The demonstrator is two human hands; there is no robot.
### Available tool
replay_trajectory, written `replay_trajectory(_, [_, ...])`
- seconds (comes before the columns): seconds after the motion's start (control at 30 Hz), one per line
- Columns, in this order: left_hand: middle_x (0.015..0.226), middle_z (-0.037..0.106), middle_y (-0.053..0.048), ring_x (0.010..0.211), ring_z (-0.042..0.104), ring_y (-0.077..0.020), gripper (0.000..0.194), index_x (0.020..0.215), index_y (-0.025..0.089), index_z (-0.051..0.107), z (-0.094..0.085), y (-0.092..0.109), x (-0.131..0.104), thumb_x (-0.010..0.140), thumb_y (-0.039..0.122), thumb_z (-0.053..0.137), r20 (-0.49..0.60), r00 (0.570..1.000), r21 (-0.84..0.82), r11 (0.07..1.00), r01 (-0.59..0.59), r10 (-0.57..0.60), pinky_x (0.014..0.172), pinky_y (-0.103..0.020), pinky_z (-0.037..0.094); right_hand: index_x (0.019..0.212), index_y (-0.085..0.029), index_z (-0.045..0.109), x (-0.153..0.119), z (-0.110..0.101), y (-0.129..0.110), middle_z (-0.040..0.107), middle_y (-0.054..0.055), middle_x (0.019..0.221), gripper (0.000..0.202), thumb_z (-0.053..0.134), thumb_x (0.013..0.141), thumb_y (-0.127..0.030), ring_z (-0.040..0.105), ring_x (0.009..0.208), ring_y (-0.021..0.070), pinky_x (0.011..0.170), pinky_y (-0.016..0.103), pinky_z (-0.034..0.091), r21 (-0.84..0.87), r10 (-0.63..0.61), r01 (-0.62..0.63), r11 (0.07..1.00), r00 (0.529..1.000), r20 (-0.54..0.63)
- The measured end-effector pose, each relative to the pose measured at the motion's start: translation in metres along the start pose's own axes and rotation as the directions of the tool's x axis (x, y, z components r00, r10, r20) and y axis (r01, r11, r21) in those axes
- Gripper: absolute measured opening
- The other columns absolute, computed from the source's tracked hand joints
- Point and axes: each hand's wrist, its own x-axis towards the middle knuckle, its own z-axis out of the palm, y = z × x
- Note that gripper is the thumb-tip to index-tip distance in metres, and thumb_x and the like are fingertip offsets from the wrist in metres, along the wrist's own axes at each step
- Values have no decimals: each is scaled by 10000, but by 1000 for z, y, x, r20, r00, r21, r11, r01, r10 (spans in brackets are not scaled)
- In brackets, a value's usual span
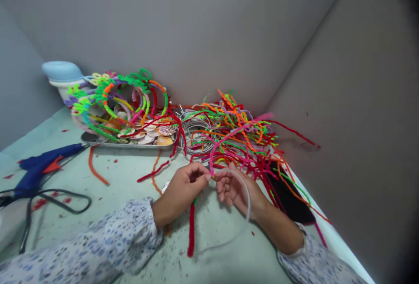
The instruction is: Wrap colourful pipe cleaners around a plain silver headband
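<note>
Over the middle of the table, my left hand (188, 188) pinches a pink pipe cleaner (218, 143) low down, near its join with a grey wire (248, 194). The pink pipe cleaner rises up and to the right in an arc. From the join the grey wire loops past my right wrist and down to the table. My right hand (237, 188) is closed at the same join, thumb and forefinger on the wire, other fingers curled. Below my left hand a red pipe cleaner (191, 231) hangs or lies; its upper end is hidden.
Decorated pipe-cleaner hoops (131, 96) stand over a metal tray (140, 146) of shells. Behind my hands are a wire coil (196, 133) and a heap of coloured pipe cleaners (238, 122). A blue glue gun (42, 166) lies left; a dark flat object (291, 196) lies right.
</note>
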Motion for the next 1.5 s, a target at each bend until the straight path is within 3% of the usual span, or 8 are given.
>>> replay_trajectory(0.1, [608,502,36,544,426,-97,130,754,161,591,1,-1,-2,796,277,551,-9,999,115,992,-51,53,522,-204,322,888,-146,636,-2,-2,-2,614,20,629,422,580,776,-549,578,481,108,371,168,397,21,-17,17,1000,999,30])
replay_trajectory(0.33, [687,571,12,615,484,-119,164,889,165,634,1,-1,-3,817,258,519,-2,997,204,976,-78,80,591,-220,370,902,-150,628,-3,-4,1,515,-62,507,212,666,749,-291,432,371,39,362,136,325,-135,-20,17,991,999,-26])
replay_trajectory(0.5, [715,588,-2,663,507,-134,188,887,156,642,1,-1,-2,825,294,530,2,997,210,975,-76,78,609,-226,383,867,-169,601,-3,0,3,503,-80,476,162,628,773,-297,411,349,38,352,140,295,-198,-40,23,980,996,-80])
replay_trajectory(0.73, [711,601,0,651,512,-129,173,876,154,656,1,-4,-1,801,277,560,-8,999,214,976,-44,46,606,-222,383,942,-197,512,-3,1,6,531,-89,487,195,598,796,-295,446,345,53,343,139,298,-218,-77,68,973,996,-33])
replay_trajectory(1.13, [677,587,13,619,496,-111,128,814,146,644,2,-4,-2,777,240,564,-20,999,244,969,-35,41,575,-208,377,1042,-188,499,-3,2,8,547,-83,487,256,561,819,-298,458,338,57,317,127,291,-315,-89,73,946,995,-37])
replay_trajectory(1.4, [680,602,8,616,505,-109,131,814,153,656,0,-7,-1,783,239,563,-16,997,287,956,-68,76,564,-206,376,994,-182,508,-4,5,7,546,-84,474,239,563,804,-314,449,331,61,319,141,278,-323,-68,44,946,996,-63])
replay_trajectory(1.5, [686,610,5,624,514,-112,129,820,155,663,-1,-6,-2,781,226,562,-14,996,302,950,-76,84,571,-208,380,872,-182,525,-5,5,7,543,-79,465,161,572,794,-315,454,336,62,323,148,270,-320,-57,30,947,995,-76])
